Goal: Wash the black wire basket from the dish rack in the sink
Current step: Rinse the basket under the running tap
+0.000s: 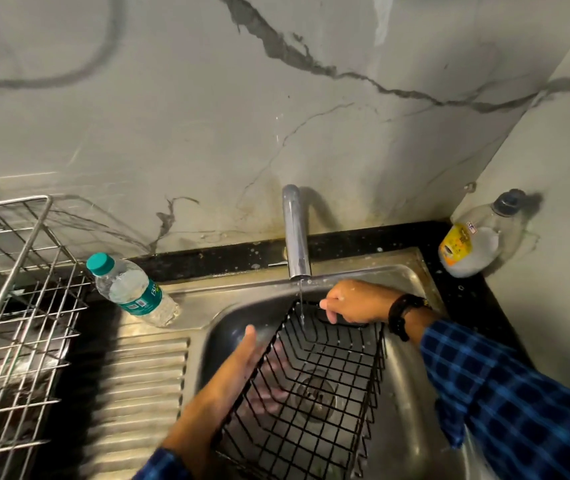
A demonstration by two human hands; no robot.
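The black wire basket point(314, 382) is held tilted inside the steel sink point(411, 386), under the chrome tap point(295, 233). A thin stream of water falls from the tap onto the basket's far end. My left hand point(242, 362) supports the basket's left wall from outside, fingers showing through the wires. My right hand point(356, 301), with a dark watch on its wrist, grips the basket's far rim. The metal dish rack point(13, 306) stands at the left.
A clear water bottle with a teal cap point(131, 289) stands on the sink's ridged draining board, between rack and basin. A plastic jug with a yellow label point(473, 240) sits in the back right corner. Marbled walls close the back and right.
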